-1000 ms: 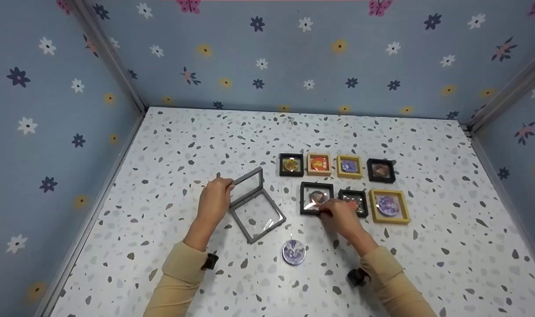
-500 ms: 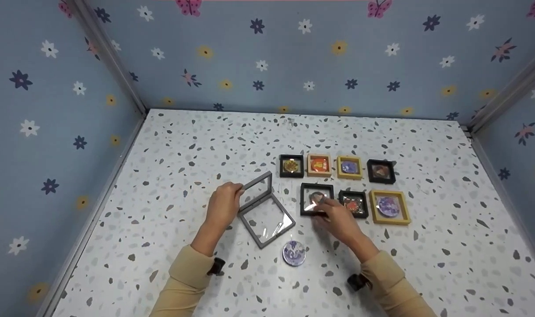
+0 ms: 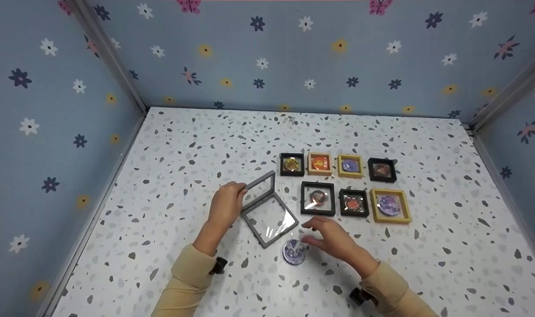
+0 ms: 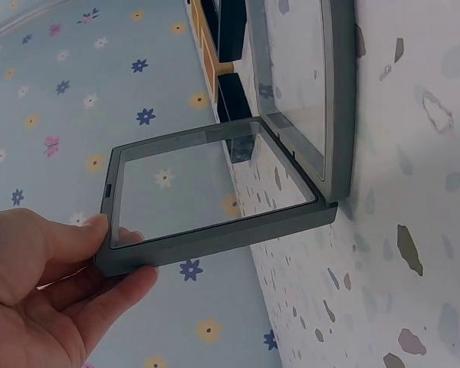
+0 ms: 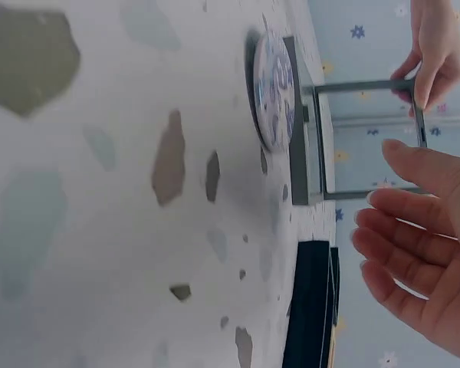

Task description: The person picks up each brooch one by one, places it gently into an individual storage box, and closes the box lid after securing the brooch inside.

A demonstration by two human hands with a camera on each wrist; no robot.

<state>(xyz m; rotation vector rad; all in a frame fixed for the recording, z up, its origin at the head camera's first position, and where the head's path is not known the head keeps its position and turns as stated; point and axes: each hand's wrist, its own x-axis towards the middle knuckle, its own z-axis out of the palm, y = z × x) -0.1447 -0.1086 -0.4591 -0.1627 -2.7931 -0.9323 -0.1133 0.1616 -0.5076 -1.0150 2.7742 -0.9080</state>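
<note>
My left hand (image 3: pixel 226 203) pinches the corner of the raised lid of a grey hinged display frame (image 3: pixel 247 224). Its lower half lies on the table, and both halves carry a clear film. In the left wrist view thumb and fingers hold the lid's edge (image 4: pixel 215 239). A round purple-and-white badge (image 3: pixel 294 252) lies on the table just in front of the frame. Close to the badge's right side is my right hand (image 3: pixel 333 240), its thumb and fingers apart and nothing between them. The right wrist view shows the same badge (image 5: pixel 274 92) flat on the table beyond the fingertips.
Behind my right hand stand two rows of small closed frames with round badges inside. The nearer row has a larger black frame (image 3: pixel 303 199), a small black one (image 3: pixel 342 203) and a yellow one (image 3: pixel 390 220). Patterned walls (image 3: pixel 285 61) enclose the speckled table (image 3: pixel 197 145).
My right hand has left the larger black frame and come nearer, towards the badge, with its fingers spreading. My left hand and the grey frame have shifted a little to the right.
</note>
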